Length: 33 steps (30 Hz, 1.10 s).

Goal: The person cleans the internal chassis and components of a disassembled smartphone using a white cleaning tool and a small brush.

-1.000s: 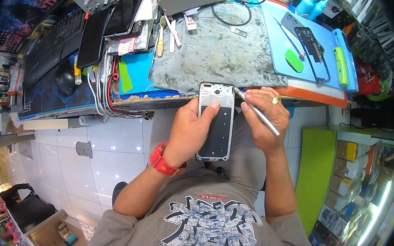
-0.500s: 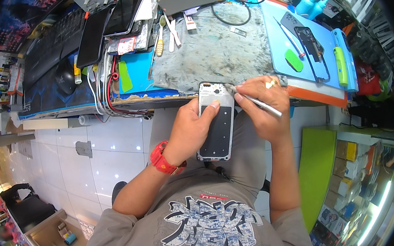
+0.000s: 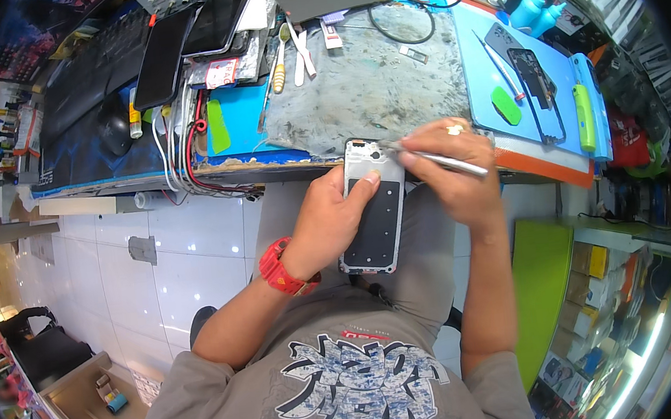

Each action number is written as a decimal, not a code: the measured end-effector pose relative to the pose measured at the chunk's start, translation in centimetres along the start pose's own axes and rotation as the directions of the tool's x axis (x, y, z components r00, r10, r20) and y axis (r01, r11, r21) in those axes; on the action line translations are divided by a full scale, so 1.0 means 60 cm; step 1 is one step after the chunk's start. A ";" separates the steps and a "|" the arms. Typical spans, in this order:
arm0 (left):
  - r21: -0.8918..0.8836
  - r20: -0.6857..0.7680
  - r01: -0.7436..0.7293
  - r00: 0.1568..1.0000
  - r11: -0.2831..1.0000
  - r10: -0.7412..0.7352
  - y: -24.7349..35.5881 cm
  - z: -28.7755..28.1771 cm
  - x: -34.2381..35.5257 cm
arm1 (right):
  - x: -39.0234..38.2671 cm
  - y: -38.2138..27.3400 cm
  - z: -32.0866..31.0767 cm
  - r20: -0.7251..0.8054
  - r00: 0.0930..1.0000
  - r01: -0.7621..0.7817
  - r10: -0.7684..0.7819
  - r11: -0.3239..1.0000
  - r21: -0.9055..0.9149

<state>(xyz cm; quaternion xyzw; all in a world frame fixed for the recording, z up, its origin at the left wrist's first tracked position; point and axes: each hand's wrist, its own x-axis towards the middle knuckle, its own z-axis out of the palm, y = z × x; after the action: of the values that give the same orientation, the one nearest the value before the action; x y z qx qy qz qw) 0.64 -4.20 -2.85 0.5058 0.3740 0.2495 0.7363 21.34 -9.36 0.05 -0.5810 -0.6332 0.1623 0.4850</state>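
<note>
My left hand (image 3: 324,220) grips an opened phone frame (image 3: 375,226) over my lap, just off the bench edge. The thumb presses on its face below the camera cut-out. A silvery upper part and a black lower panel with small dots show on this frame. My right hand (image 3: 463,176) is closed round a slim silver hand tool (image 3: 462,165), held slanted like a pen. Its working end reaches the frame's upper right corner, beside the camera opening. Fingers partly cover that tip, so its exact shape and whether it touches are hard to see.
Beyond the phone lies a stained grey work mat (image 3: 363,84) with brushes (image 3: 279,64) on it. A blue mat (image 3: 484,71) at right bears another phone frame (image 3: 534,86). Cables (image 3: 181,144) hang over the bench edge. A glass display case (image 3: 607,304) stands right.
The view has shifted slightly. My right hand and the tool have turned a little, the tool now lying flatter. My left hand keeps its hold on the phone frame.
</note>
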 end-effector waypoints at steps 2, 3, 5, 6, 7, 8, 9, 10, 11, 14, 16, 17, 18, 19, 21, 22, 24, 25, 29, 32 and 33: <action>0.008 0.029 0.025 0.999 1.000 -0.026 -0.004 -0.012 0.002 | 0.008 -0.001 0.029 -0.016 1.000 0.025 -0.025 0.999 0.025; 0.015 0.055 0.050 0.997 0.999 -0.051 -0.004 -0.016 0.002 | 0.012 -0.004 0.033 -0.024 0.999 0.046 -0.045 0.999 0.011; 0.022 0.042 0.041 0.998 0.999 -0.042 -0.002 -0.014 0.002 | 0.012 -0.005 0.031 -0.022 0.998 0.055 -0.055 0.998 -0.002; 0.027 0.036 0.035 0.999 0.999 -0.036 -0.001 -0.012 0.002 | 0.002 -0.003 0.023 -0.018 0.998 0.060 -0.060 0.998 0.004; 0.023 0.031 0.034 0.999 0.999 -0.035 -0.001 -0.007 0.002 | -0.009 -0.003 0.012 -0.046 0.999 -0.020 0.021 1.000 0.020; 0.025 0.016 0.017 1.000 1.000 -0.017 0.000 -0.003 0.002 | -0.013 -0.004 0.008 -0.073 0.992 -0.101 0.103 0.994 0.038; 0.028 0.002 0.000 1.000 1.000 0.000 0.000 -0.001 0.003 | -0.012 -0.005 0.008 -0.067 0.992 -0.102 0.104 0.994 0.037; 0.026 0.014 0.001 1.000 1.000 -0.001 -0.001 0.001 0.003 | -0.007 -0.008 0.016 -0.073 0.991 -0.107 0.109 0.994 0.028; 0.028 0.009 -0.003 1.000 1.000 0.002 -0.001 -0.003 0.002 | 0.006 -0.007 0.033 -0.052 0.999 -0.013 0.014 1.000 0.026; 0.016 0.009 -0.006 1.000 1.000 0.006 -0.004 -0.013 0.003 | 0.017 -0.014 0.041 -0.012 0.998 0.066 -0.066 0.998 -0.005; 0.066 0.019 0.053 0.998 0.996 -0.054 -0.003 -0.012 0.002 | 0.000 -0.010 0.019 -0.029 1.000 -0.005 0.005 1.000 -0.018; 0.066 0.014 0.050 0.999 0.997 -0.051 -0.004 -0.009 0.004 | -0.001 -0.008 0.017 -0.026 1.000 0.000 0.000 1.000 -0.015; 0.054 0.003 0.018 1.000 0.998 -0.019 -0.004 -0.006 0.006 | -0.002 -0.006 0.015 -0.039 0.999 -0.031 0.031 1.000 0.001; 0.042 0.003 -0.008 1.000 0.999 0.008 -0.005 -0.003 0.006 | -0.006 -0.007 0.012 -0.058 0.996 -0.071 0.072 0.997 0.010; 0.058 0.010 -0.001 1.000 0.998 0.000 -0.004 -0.009 0.003 | 0.006 -0.008 0.036 -0.048 0.999 -0.025 0.025 1.000 0.010; 0.078 0.005 -0.001 1.000 0.997 0.000 -0.002 -0.014 0.002 | 0.014 -0.010 0.047 -0.036 0.999 0.033 -0.033 0.999 0.020; 0.073 0.005 -0.012 1.000 0.997 0.011 -0.006 -0.011 0.001 | 0.009 -0.011 0.038 -0.018 0.999 0.028 -0.028 1.000 0.007; 0.062 -0.001 -0.023 1.000 0.998 0.023 -0.008 -0.009 0.001 | 0.000 -0.011 0.029 -0.020 1.000 -0.006 0.006 1.000 0.016; 0.108 0.001 -0.030 1.000 0.994 0.030 -0.008 -0.009 0.005 | -0.012 -0.006 0.017 -0.006 0.999 -0.033 0.033 0.999 0.018; 0.048 0.020 -0.012 1.000 0.999 0.011 -0.009 -0.012 0.004 | -0.016 -0.004 0.018 -0.021 1.000 -0.012 0.012 1.000 0.011; 0.058 0.025 -0.016 1.000 0.998 0.014 -0.008 -0.013 0.004 | -0.017 -0.002 0.019 -0.045 0.999 -0.008 0.009 1.000 0.027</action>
<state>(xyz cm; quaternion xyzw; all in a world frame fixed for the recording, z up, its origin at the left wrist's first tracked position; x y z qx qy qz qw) 0.16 -3.77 -3.52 0.5328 0.3683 0.2379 0.7238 20.17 -9.92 -0.84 -0.5805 -0.6175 0.1598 0.5061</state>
